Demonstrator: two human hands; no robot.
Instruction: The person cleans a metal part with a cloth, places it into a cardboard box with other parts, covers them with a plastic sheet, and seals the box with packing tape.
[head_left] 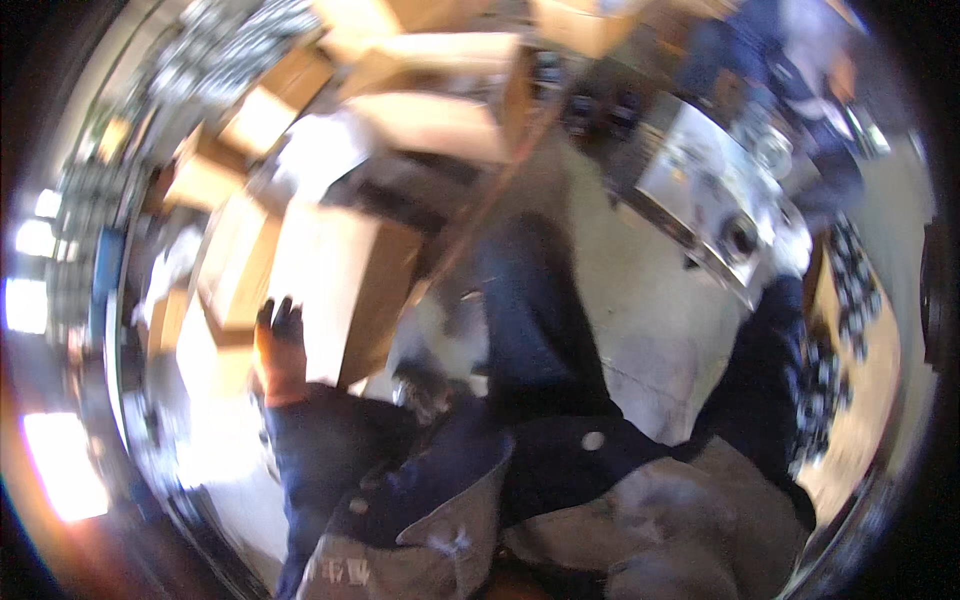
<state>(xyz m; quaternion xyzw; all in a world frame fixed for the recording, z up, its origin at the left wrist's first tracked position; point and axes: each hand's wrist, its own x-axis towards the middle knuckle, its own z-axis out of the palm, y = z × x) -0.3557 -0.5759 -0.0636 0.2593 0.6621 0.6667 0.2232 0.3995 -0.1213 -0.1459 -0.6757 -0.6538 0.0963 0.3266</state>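
Observation:
My left hand [281, 350] is stretched forward at the left, fingers extended and dark toward their tips. Nothing shows in it. It lies in front of a brightly lit cardboard box [385, 275]; whether it touches the box I cannot tell. My right arm, in a dark sleeve, reaches forward to the right. A pale, blurred shape at its end looks like my right hand [790, 248], beside the corner of a shiny metal-topped unit [690, 165] with a dark round fitting [738, 236]. Motion smears its fingers, so its grip is unclear.
Several cardboard boxes [430, 125] crowd the far left, with a white bag [322, 150] among them. Another person in blue [790, 60] is beyond the metal unit. Rows of small dark parts [855, 285] lie on a tan board [860, 400] at the right. Grey floor [640, 330] shows between.

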